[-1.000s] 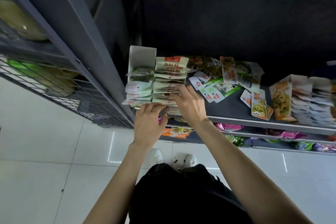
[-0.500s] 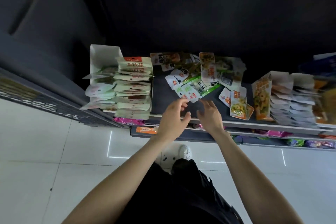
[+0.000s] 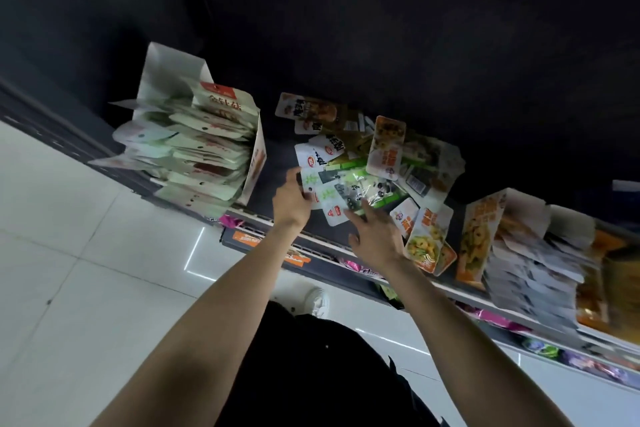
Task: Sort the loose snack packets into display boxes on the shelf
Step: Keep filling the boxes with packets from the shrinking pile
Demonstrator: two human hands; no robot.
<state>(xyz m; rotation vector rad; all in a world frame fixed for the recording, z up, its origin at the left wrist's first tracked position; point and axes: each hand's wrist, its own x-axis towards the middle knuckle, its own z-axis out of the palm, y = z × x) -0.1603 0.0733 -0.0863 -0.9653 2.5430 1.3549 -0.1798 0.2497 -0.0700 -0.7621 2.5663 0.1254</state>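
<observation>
The left hand point(image 3: 292, 199) pinches green-and-white packets point(image 3: 341, 189) while the right hand point(image 3: 375, 236) spreads over them; the left display box point(image 3: 256, 163) looks full, the loose pile point(image 3: 388, 152) remains unsorted.

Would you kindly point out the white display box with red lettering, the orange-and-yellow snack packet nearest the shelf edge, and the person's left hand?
White display box point(image 3: 257, 152): head view, right side wall.
Orange-and-yellow snack packet point(image 3: 426, 239): head view, front face.
Left hand point(image 3: 291, 203): head view, back of hand.
</observation>
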